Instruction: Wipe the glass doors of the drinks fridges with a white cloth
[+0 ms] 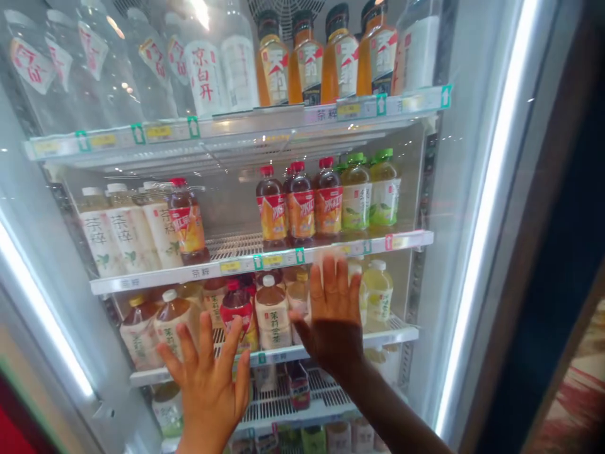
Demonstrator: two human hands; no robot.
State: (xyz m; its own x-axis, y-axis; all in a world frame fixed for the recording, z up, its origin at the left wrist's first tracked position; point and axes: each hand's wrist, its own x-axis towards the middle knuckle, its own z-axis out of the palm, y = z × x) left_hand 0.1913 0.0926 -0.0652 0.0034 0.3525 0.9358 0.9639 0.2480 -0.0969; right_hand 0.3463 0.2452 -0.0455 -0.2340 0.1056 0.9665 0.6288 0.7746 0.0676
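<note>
My left hand (208, 375), fingers spread, is raised in front of the lower shelves of a lit drinks cooler (437, 189). Behind its fingertips stand a red-capped tea bottle (236, 310) and a white-labelled tea bottle (172, 321). Higher and to the right, my right hand (333, 315) is open with its palm toward the cooler, covering part of a row of bottles. Just left of it is a white-capped tea bottle (273, 315). Neither hand holds anything. Light reflections suggest a glass pane; whether the palms touch it I cannot tell.
Large clear bottles (203, 69) and amber bottles (307, 63) fill the top shelf. Below stand white-labelled bottles (120, 230), red-capped bottles (301, 205) and green-capped bottles (357, 195). Bright light strips (486, 208) run along both sides. A dark frame (529, 302) borders the right.
</note>
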